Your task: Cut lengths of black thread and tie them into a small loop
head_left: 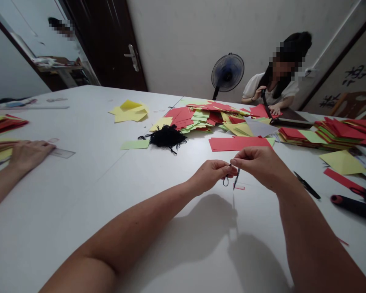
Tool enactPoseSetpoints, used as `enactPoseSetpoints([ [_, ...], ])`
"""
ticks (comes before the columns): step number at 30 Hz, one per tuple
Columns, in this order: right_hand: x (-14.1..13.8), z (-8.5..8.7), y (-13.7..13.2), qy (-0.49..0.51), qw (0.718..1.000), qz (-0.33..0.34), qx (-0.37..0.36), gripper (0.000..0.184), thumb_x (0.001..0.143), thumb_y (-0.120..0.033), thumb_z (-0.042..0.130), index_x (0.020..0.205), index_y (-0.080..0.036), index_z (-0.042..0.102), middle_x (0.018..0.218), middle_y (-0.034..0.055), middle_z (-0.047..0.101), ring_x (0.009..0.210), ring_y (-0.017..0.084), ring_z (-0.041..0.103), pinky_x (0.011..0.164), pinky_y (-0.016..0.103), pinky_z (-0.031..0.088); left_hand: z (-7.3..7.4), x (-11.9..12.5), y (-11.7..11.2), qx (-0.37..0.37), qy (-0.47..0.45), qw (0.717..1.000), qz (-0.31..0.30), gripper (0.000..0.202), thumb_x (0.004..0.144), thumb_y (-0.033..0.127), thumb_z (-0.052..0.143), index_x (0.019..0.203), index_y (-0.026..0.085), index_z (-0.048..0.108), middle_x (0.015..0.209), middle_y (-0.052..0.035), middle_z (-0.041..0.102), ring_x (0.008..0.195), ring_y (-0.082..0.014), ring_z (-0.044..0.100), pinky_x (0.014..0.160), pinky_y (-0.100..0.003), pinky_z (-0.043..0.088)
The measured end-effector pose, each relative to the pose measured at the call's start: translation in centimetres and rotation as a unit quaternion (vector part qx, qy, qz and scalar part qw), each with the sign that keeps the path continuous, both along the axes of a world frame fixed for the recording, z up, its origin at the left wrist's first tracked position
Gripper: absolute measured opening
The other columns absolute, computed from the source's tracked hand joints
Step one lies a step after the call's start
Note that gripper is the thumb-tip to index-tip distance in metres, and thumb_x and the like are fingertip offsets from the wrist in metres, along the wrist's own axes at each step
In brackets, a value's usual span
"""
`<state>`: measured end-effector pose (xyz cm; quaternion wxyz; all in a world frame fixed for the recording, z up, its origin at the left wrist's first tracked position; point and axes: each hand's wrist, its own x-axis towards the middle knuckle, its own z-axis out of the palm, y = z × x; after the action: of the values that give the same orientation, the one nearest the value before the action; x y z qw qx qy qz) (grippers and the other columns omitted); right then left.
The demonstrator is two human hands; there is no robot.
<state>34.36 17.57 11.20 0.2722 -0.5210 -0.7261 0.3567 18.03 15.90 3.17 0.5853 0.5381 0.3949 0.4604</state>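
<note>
Both my hands are raised a little above the white table (79,195), close together at the middle. My left hand (210,175) pinches a thin black string (226,180) that hangs in a small loop below its fingers. My right hand (260,165) is closed too, pinching the other end of the string and a small dark thin piece (237,179) that points down. A small pink scrap (239,187) lies on the table just under them.
A heap of black string (166,136) lies beyond my hands, with piles of red, green and yellow paper (207,116) behind it. Black scissors (307,185) and a red-tipped tool (352,204) lie at right. Another person's hand (27,154) rests at left; a seated person (274,89) works opposite, next to a fan (227,74).
</note>
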Motion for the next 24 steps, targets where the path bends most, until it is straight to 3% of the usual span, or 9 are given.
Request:
enactPoseSetpoints([
  [3, -0.1, -0.1, 0.1, 0.002, 1.000, -0.004, -0.023, 0.020, 0.069, -0.040, 0.070, 0.064, -0.021, 0.067, 0.062, 0.0026, 0.067, 0.057, 0.015, 0.057, 0.051, 0.027, 0.038, -0.2, 0.3, -0.3, -0.020, -0.045, 0.999, -0.020, 0.047, 0.073, 0.060, 0.078, 0.088, 0.015, 0.075, 0.096, -0.0114, 0.077, 0.093, -0.0196, 0.068, 0.090, -0.037, 0.049],
  [8, -0.2, 0.0, 0.3, -0.043, 0.999, -0.029, 0.012, 0.023, 0.068, -0.042, 0.070, 0.061, -0.020, 0.067, 0.056, 0.0001, 0.062, 0.052, 0.011, 0.046, 0.048, 0.026, 0.031, -0.1, 0.6, -1.0, -0.068, -0.112, 0.989, -0.064, 0.056, 0.067, 0.065, 0.083, 0.086, 0.014, 0.070, 0.087, -0.0108, 0.076, 0.090, -0.0222, 0.073, 0.097, -0.043, 0.050],
  [17, -0.1, -0.1, 0.4, -0.038, 0.999, -0.019, 0.021, 0.026, 0.067, -0.044, 0.072, 0.059, -0.020, 0.065, 0.049, -0.0026, 0.053, 0.045, 0.009, 0.038, 0.044, 0.026, 0.028, -0.2, 0.6, -1.2, -0.083, -0.115, 0.987, -0.076, 0.056, 0.068, 0.065, 0.082, 0.089, 0.015, 0.069, 0.081, -0.0090, 0.077, 0.087, -0.0228, 0.074, 0.098, -0.044, 0.051],
  [24, 0.0, -0.3, 0.4, -0.036, 0.999, -0.022, 0.010, 0.028, 0.067, -0.047, 0.072, 0.061, -0.020, 0.066, 0.052, -0.0003, 0.059, 0.048, 0.011, 0.044, 0.044, 0.026, 0.030, -0.4, 0.5, -1.1, -0.068, -0.112, 0.990, -0.061, 0.058, 0.066, 0.066, 0.082, 0.089, 0.014, 0.068, 0.082, -0.0094, 0.075, 0.084, -0.0219, 0.073, 0.093, -0.043, 0.052],
])
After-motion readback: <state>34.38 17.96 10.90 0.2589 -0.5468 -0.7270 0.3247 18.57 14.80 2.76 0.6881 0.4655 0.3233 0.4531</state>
